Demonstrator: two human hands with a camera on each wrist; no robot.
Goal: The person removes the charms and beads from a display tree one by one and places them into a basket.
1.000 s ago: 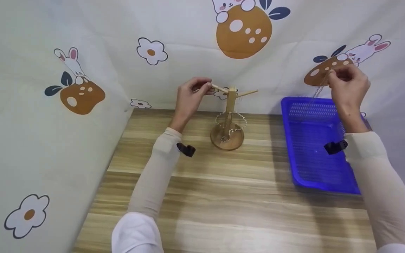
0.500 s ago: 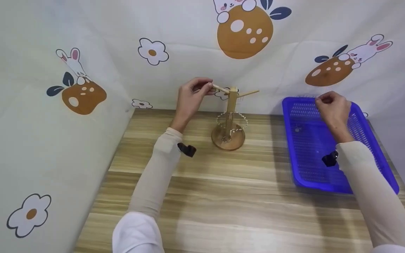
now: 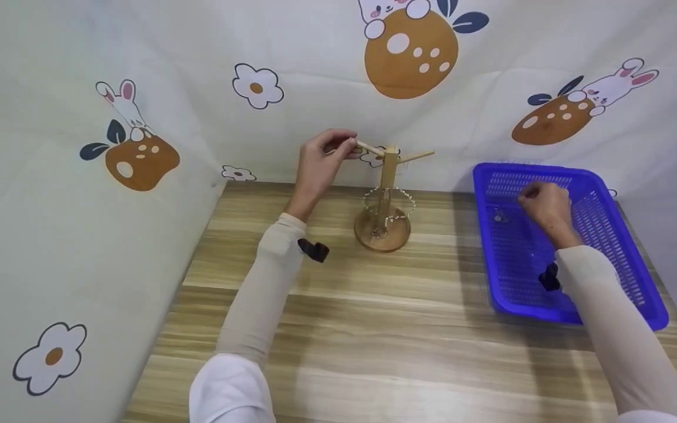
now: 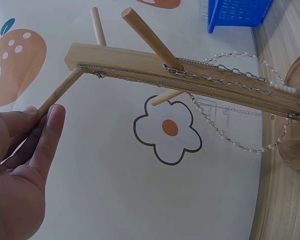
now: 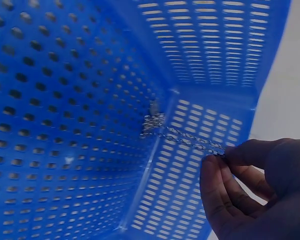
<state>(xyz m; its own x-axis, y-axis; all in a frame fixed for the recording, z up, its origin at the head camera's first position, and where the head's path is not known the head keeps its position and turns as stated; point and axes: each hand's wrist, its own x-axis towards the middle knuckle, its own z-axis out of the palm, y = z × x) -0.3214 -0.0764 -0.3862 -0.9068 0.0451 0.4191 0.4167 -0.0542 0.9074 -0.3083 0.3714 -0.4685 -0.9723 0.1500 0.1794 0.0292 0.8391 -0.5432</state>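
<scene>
In the head view, the left hand [image 3: 322, 161] is just above and left of centre, its thumb and forefinger pinching the end of a peg [image 4: 62, 93] on a wooden stand [image 3: 389, 173]. The left wrist view shows that grip at the left edge of the frame, the peg's tip between the digits and the other fingers loosely bent.

The right hand [image 3: 547, 207] is over the basket [image 3: 484, 238] at the right of the head view, fingers curled in. In the right wrist view, at the lower right, thumb and fingertips are together, clamped on one end of a silver chain [image 5: 154, 121]. Two strands run from the pinch toward the upper left, down to a small blurred heap, which lies in the basket where two perforated faces meet, near the middle of the frame.

The stand is upright near the centre of the head view on its round base [image 3: 397, 238]. In the left wrist view, several chains [image 4: 215, 79] lie along its post, one looped at a peg's foot, and a beaded strand [image 4: 225, 138] loops out around the post toward the right of the frame.
</scene>
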